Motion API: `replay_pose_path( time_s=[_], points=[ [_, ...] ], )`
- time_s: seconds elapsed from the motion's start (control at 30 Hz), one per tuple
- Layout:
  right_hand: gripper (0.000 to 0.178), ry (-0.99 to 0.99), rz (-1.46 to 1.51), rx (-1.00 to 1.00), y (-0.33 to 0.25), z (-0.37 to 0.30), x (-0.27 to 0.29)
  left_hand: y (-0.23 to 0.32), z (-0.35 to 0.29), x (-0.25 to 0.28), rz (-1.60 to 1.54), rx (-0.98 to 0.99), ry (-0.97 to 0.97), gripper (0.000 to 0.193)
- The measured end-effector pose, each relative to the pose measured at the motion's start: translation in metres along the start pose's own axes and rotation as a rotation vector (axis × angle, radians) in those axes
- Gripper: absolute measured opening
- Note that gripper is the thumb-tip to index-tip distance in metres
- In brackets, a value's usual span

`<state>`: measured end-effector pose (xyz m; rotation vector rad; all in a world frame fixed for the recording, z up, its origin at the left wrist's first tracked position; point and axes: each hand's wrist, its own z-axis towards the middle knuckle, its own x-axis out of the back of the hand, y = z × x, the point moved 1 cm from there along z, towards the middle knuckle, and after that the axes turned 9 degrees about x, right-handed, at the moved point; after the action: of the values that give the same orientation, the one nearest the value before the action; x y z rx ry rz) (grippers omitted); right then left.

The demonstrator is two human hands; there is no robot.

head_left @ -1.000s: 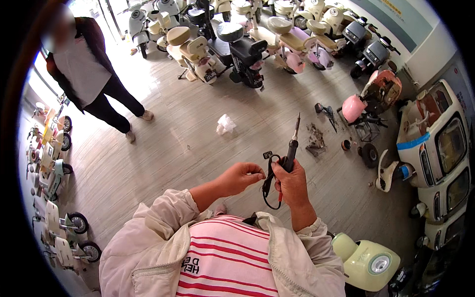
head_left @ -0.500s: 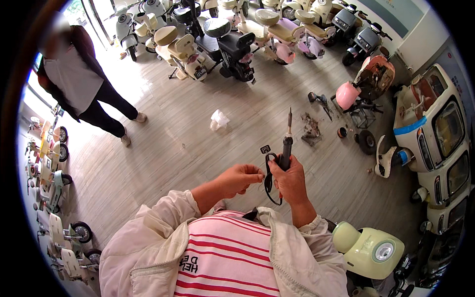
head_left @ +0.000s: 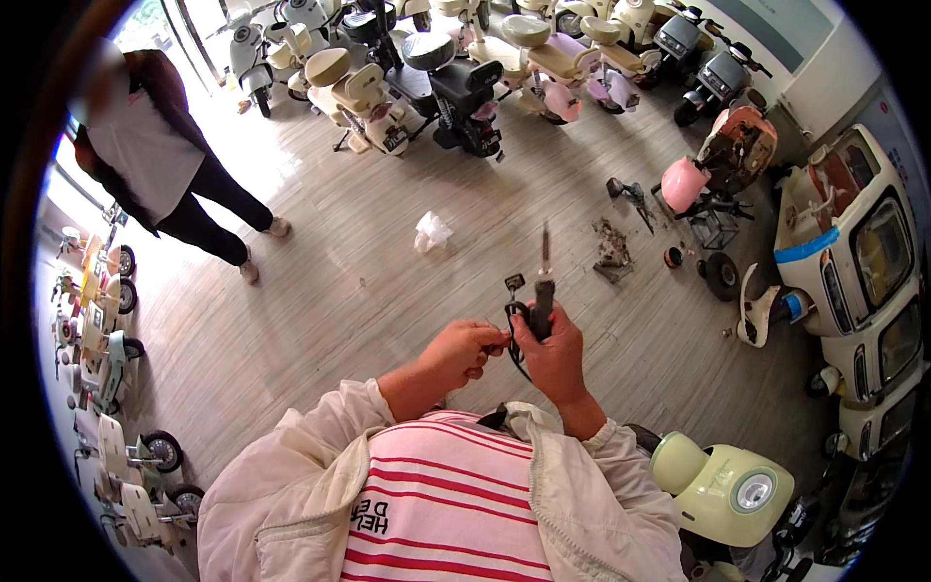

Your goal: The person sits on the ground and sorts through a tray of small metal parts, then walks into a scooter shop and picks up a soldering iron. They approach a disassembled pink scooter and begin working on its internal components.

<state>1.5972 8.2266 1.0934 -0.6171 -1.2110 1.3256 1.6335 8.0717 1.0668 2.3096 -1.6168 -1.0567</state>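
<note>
My right hand (head_left: 555,357) is wrapped round the dark handle of a soldering iron (head_left: 544,296), whose thin metal tip points up and away from me, slightly blurred. A black cord (head_left: 517,361) is bunched in the same hand, and its plug (head_left: 514,281) sticks out to the left of the handle. My left hand (head_left: 460,353) is closed in a pinch right beside the cord. What lies between its fingertips is too small to make out.
A crumpled white plastic bag (head_left: 432,232) lies on the floor ahead. To its right are scattered debris (head_left: 613,242), a loose wheel (head_left: 722,276) and a partly dismantled pink scooter (head_left: 685,182). A person (head_left: 160,145) stands at left. Parked scooters (head_left: 465,97) line the back; a pale-yellow scooter (head_left: 737,493) is near my right.
My right hand has shifted left and nearer to my left hand, bringing the soldering iron and cord along. The plug has turned and risen a little. My left hand has barely moved.
</note>
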Motion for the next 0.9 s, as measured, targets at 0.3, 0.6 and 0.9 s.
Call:
replay_pose_path(
  time_s=[0.3,0.6,0.9],
  points=[
    [0.011,0.035,0.318,-0.27,0.012,-0.001,-0.001,-0.008,-0.018,0.019,0.991,-1.059,0.67,0.016],
    [0.012,-0.018,0.232,-0.228,0.012,-0.004,-0.005,-0.012,-0.01,0.006,0.913,-0.874,0.328,0.016],
    [0.012,0.004,0.18,-0.122,0.002,-0.007,-0.003,-0.015,-0.002,0.016,0.128,-0.02,-0.074,0.019]
  ],
)
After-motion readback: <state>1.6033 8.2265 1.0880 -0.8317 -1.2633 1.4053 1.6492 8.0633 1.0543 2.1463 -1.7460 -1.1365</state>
